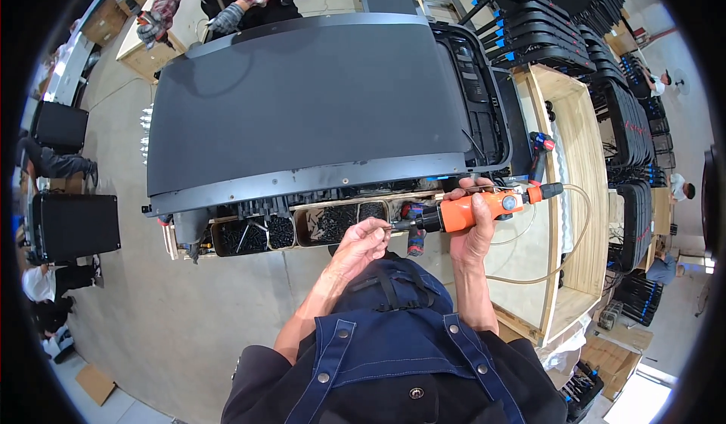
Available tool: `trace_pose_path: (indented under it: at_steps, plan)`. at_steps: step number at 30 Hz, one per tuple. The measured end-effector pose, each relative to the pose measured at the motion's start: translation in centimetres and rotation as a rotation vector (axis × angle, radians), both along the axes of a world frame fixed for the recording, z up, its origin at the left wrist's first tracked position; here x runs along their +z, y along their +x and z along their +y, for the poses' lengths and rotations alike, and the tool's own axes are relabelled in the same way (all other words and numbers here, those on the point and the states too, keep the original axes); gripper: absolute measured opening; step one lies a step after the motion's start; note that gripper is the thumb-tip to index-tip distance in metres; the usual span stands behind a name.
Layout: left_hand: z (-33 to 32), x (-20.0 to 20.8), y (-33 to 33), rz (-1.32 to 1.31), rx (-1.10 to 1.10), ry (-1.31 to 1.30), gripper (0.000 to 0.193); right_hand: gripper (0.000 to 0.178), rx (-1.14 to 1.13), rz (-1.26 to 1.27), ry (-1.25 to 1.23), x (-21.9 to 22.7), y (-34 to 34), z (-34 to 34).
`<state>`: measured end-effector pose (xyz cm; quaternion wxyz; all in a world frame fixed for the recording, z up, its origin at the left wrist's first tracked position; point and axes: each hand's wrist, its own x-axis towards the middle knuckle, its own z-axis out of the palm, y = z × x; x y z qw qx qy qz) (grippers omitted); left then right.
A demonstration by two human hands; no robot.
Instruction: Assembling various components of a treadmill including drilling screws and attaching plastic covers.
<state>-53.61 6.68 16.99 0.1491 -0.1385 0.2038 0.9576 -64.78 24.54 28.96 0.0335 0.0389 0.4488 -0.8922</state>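
Observation:
My right hand point(476, 227) grips an orange air screwdriver point(473, 211) with a black nose, held sideways in front of my chest. A hose runs from its back end. The fingers of my left hand point(364, 240) are pinched at the tip of the tool's bit; anything small between them is too tiny to make out. Just beyond both hands lies a dark treadmill deck point(310, 95) with a grey side rail point(302, 180) that has screws along it. Bins of black screws point(327, 223) sit below the near rail, by my left hand.
A co-worker with gloved hands point(225, 19) stands across the deck, holding a power tool point(157, 31). At right are a wooden crate point(578, 257), a red and blue cordless driver point(540, 152) and stacked black frames point(541, 27). The air hose point(588, 220) loops beside the crate.

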Motion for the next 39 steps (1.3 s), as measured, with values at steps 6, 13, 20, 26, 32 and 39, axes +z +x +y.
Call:
trace_pose_path:
  at_steps: [6,13,20,26,32,39]
  plan:
    - [4.1,2.1,-3.2,0.064,0.117,-0.764,0.013,0.046,-0.084,0.004,-0.005,-0.6,-2.9,3.9]
    - [8.5,1.6,-9.0,0.055,-0.114,-0.648,0.017,0.049,-0.147,0.029,0.131,-0.5,-6.6,8.9]
    - [13.0,-0.3,-15.6,-0.184,-0.082,0.401,0.023,0.052,-0.053,0.295,0.286,1.5,-10.5,9.8]
    - [15.4,-1.6,-18.1,-0.287,0.020,0.670,0.025,0.049,0.182,0.482,0.538,1.2,-12.5,7.3]
    - [15.2,-1.0,-16.4,-0.334,0.014,0.290,0.034,0.048,0.402,0.529,0.515,0.1,-14.2,5.7]
    - [13.2,-1.3,-10.8,-0.347,-0.012,-0.019,0.033,0.045,0.492,0.486,0.477,0.3,-14.5,5.6]
